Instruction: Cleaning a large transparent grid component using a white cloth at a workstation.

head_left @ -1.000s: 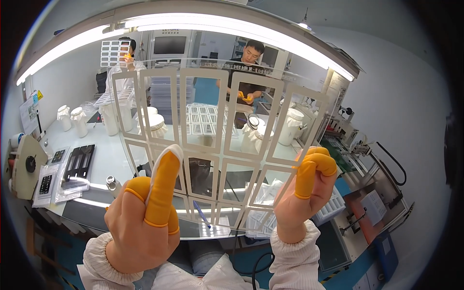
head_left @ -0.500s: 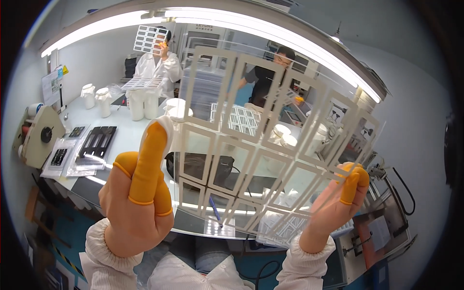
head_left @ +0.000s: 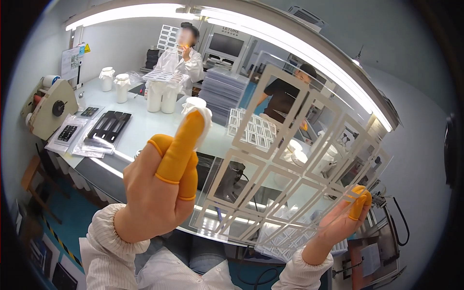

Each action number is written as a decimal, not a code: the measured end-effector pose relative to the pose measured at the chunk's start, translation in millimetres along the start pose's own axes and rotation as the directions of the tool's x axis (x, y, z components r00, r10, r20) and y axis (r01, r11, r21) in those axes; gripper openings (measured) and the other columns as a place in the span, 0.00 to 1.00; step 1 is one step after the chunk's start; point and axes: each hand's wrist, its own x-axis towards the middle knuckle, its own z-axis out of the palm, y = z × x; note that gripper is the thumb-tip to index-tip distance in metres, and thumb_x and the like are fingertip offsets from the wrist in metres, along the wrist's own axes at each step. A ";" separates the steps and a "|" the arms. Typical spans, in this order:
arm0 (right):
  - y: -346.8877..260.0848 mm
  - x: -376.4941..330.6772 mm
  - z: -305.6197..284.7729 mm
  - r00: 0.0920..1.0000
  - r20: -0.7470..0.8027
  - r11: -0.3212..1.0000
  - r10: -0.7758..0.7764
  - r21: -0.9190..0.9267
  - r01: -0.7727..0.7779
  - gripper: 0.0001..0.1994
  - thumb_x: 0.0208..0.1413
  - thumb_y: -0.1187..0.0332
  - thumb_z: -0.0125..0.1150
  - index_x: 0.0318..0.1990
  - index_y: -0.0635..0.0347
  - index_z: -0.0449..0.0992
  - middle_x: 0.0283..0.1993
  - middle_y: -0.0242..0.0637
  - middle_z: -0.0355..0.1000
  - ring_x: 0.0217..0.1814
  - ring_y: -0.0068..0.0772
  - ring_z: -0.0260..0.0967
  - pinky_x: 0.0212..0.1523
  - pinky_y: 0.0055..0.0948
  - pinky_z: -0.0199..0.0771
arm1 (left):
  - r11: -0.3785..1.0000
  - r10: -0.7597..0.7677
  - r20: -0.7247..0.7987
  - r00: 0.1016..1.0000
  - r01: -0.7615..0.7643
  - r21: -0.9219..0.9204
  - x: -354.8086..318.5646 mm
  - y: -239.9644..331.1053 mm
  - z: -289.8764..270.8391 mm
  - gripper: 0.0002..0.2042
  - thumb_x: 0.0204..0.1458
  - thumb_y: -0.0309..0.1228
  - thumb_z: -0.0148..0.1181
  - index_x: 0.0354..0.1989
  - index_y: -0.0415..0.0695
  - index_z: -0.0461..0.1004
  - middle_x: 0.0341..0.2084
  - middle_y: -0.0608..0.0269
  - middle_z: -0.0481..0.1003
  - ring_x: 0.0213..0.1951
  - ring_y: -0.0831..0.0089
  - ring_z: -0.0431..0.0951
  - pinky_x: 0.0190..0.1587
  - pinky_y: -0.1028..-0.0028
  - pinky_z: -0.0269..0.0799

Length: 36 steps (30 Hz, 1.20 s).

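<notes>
My right hand (head_left: pixel 342 218), with orange finger cots, pinches the right edge of a clear sheet (head_left: pixel 261 162) printed with rows of white rectangular frames. The sheet is raised and tilted above the bench. My left hand (head_left: pixel 162 181) is closed, its cotted index finger pointing up with a white cloth (head_left: pixel 208 121) over the fingertip. It stands beside the sheet's left edge; whether the cloth touches the sheet I cannot tell. Through the sheet a blue pen (head_left: pixel 219 213) shows near the bench's front edge.
White cloth-topped jars (head_left: pixel 122 89) and a black slotted tray (head_left: pixel 109 126) stand on the bench (head_left: pixel 137 133). A stack of clear sheets (head_left: pixel 224 89) rises at the back. Two people work across the bench; one holds up a similar sheet (head_left: pixel 169 37). A lamp (head_left: pixel 290 53) hangs overhead.
The view has turned, shifting the scene rightward. My left hand has moved right and slightly up with the cloth. The sheet has tilted further, its upper left corner swinging right.
</notes>
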 end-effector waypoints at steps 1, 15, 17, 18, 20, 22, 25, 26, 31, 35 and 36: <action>2.1 -0.2 -1.9 0.997 -0.072 1.000 0.008 -0.017 -0.009 0.11 0.55 0.67 0.49 0.44 0.62 0.67 0.43 0.35 0.66 0.46 0.27 0.63 0.56 0.32 0.56 | 1.000 0.000 0.011 1.000 0.000 -0.002 0.3 -0.1 -0.4 0.17 0.36 0.17 0.56 0.40 0.30 0.69 0.23 0.57 0.66 0.17 0.72 0.68 0.18 0.79 0.65; 9.8 -1.2 -6.2 1.000 -0.024 0.999 -0.001 0.045 0.002 0.13 0.56 0.67 0.47 0.47 0.62 0.64 0.45 0.36 0.65 0.49 0.28 0.63 0.57 0.32 0.60 | 1.000 0.006 0.000 1.000 -0.006 -0.027 -1.4 0.5 0.4 0.13 0.35 0.18 0.59 0.33 0.30 0.71 0.21 0.59 0.65 0.16 0.73 0.66 0.14 0.79 0.63; 9.8 -1.6 -6.7 0.999 -0.038 0.999 -0.006 0.040 0.008 0.13 0.56 0.67 0.47 0.47 0.62 0.64 0.45 0.36 0.65 0.49 0.28 0.64 0.56 0.32 0.61 | 0.999 0.027 -0.010 1.000 -0.027 -0.027 2.5 3.3 -0.3 0.12 0.35 0.18 0.60 0.32 0.30 0.71 0.21 0.59 0.65 0.15 0.74 0.66 0.13 0.79 0.63; 9.7 -0.9 -7.2 0.999 -0.043 0.999 0.000 0.037 0.002 0.13 0.56 0.67 0.47 0.47 0.62 0.64 0.45 0.36 0.65 0.49 0.28 0.64 0.56 0.32 0.61 | 0.999 0.048 -0.022 0.999 -0.048 -0.019 4.6 5.3 -2.2 0.12 0.35 0.19 0.60 0.31 0.30 0.71 0.20 0.59 0.64 0.15 0.74 0.66 0.13 0.79 0.62; 9.2 -0.4 -7.9 0.999 -0.047 0.999 0.006 0.033 -0.005 0.13 0.56 0.67 0.48 0.47 0.61 0.64 0.45 0.36 0.65 0.49 0.29 0.64 0.56 0.33 0.61 | 0.999 0.026 0.094 0.995 -0.024 -0.029 1.3 12.6 -5.4 0.14 0.37 0.19 0.58 0.36 0.31 0.70 0.22 0.58 0.65 0.17 0.72 0.67 0.16 0.78 0.62; 9.6 -1.6 -5.9 0.999 -0.051 0.998 -0.004 0.055 0.007 0.13 0.56 0.67 0.48 0.48 0.61 0.64 0.46 0.37 0.65 0.49 0.30 0.64 0.56 0.33 0.62 | 0.994 0.101 0.176 0.979 -0.092 -0.061 4.4 18.8 -3.6 0.12 0.39 0.22 0.60 0.33 0.31 0.69 0.20 0.58 0.64 0.16 0.73 0.66 0.15 0.78 0.62; 7.2 -3.4 -6.1 0.999 -0.033 1.000 0.003 0.000 -0.003 0.14 0.57 0.66 0.46 0.48 0.60 0.64 0.46 0.37 0.65 0.49 0.32 0.64 0.56 0.35 0.61 | 0.983 0.175 0.054 0.983 -0.172 -0.069 15.7 28.9 6.7 0.11 0.31 0.26 0.65 0.20 0.32 0.70 0.17 0.66 0.60 0.16 0.81 0.64 0.10 0.83 0.58; 7.6 -3.9 -5.1 0.999 -0.032 1.000 0.004 0.001 -0.004 0.14 0.57 0.66 0.46 0.48 0.60 0.64 0.46 0.37 0.65 0.49 0.32 0.64 0.56 0.35 0.61 | 0.980 0.191 0.078 0.978 -0.186 -0.068 18.0 30.3 5.5 0.11 0.30 0.26 0.65 0.17 0.33 0.70 0.17 0.67 0.59 0.17 0.81 0.63 0.09 0.83 0.58; 6.3 -6.6 -4.9 1.000 -0.004 1.000 0.019 -0.015 -0.019 0.14 0.58 0.63 0.41 0.48 0.59 0.65 0.46 0.38 0.66 0.49 0.33 0.63 0.58 0.39 0.57 | 0.979 0.192 0.046 0.980 -0.194 0.056 28.7 9.4 6.7 0.12 0.38 0.24 0.62 0.31 0.32 0.69 0.17 0.64 0.61 0.15 0.77 0.64 0.14 0.80 0.60; 4.1 -4.0 -12.3 1.000 0.009 1.000 -0.008 -0.018 0.009 0.14 0.58 0.64 0.42 0.48 0.59 0.65 0.47 0.37 0.66 0.50 0.32 0.63 0.58 0.39 0.57 | 0.962 0.181 0.094 0.979 -0.196 0.189 37.6 -6.3 2.8 0.22 0.36 0.21 0.60 0.45 0.38 0.70 0.23 0.62 0.62 0.20 0.75 0.65 0.20 0.80 0.63; 5.9 -4.0 -12.1 1.000 0.026 1.000 -0.012 -0.018 0.012 0.14 0.58 0.64 0.42 0.48 0.59 0.65 0.47 0.37 0.66 0.50 0.32 0.63 0.58 0.39 0.57 | 0.955 0.207 0.028 0.978 -0.208 0.210 40.0 -6.8 2.7 0.23 0.36 0.20 0.59 0.47 0.40 0.70 0.23 0.62 0.62 0.19 0.74 0.65 0.20 0.80 0.63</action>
